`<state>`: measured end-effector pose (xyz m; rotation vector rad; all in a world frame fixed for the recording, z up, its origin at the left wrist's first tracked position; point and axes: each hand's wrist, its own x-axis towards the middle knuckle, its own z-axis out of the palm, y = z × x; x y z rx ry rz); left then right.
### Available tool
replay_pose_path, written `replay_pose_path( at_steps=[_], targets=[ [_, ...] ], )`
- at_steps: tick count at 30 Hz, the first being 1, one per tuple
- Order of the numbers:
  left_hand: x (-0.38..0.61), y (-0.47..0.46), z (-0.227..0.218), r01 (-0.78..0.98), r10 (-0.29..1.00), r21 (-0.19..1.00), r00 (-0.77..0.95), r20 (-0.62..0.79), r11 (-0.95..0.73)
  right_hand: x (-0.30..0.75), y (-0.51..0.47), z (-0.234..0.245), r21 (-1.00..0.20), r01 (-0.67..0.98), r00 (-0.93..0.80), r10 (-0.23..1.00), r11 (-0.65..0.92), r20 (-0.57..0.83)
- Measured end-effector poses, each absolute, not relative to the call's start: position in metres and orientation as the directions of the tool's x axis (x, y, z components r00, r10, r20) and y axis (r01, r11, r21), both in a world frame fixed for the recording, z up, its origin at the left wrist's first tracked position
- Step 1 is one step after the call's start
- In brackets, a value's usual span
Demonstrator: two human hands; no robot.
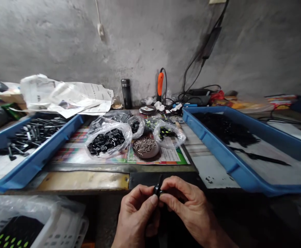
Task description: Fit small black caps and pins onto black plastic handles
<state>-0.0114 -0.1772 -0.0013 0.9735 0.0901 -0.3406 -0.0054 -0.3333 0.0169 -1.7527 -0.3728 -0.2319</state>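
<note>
Both bare hands working together above the near edge of the bench: the left hand and right hand are nearly closed, their curled fingers pinching a small black plastic part with a thin upright stem, held between them and partly hidden. Beyond lie a round brown dish of silver screws and a clear plastic bag of black discs, between a shallow blue plastic tray of black-and-silver pieces and a larger shallow blue plastic tray of black parts
</note>
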Motion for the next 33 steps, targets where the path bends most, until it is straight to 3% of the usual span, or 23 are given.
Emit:
replay_pose_path(
  at_steps=[8,22,27,33],
  targets=[
    [-0.013,-0.178,0.001,0.336,-0.263,0.797,0.937,-0.229,0.502,-0.01,-0.33,0.013,-0.977,0.214,0.97,0.119,0.001,0.213],
    [-0.016,-0.175,-0.005,0.37,-0.281,0.78,0.925,-0.258,0.505,-0.007,-0.323,0.001,-0.971,0.109,0.98,0.139,0.211,0.14],
    [-0.013,-0.168,0.003,0.306,-0.294,0.837,0.938,-0.183,0.453,-0.006,-0.326,0.012,-0.983,0.101,0.982,0.14,0.155,0.123],
    [-0.009,-0.162,0.016,0.053,-0.253,0.971,0.967,0.008,0.233,0.002,-0.336,0.022,-0.953,0.266,0.96,0.13,-0.143,0.248]
  ],
)
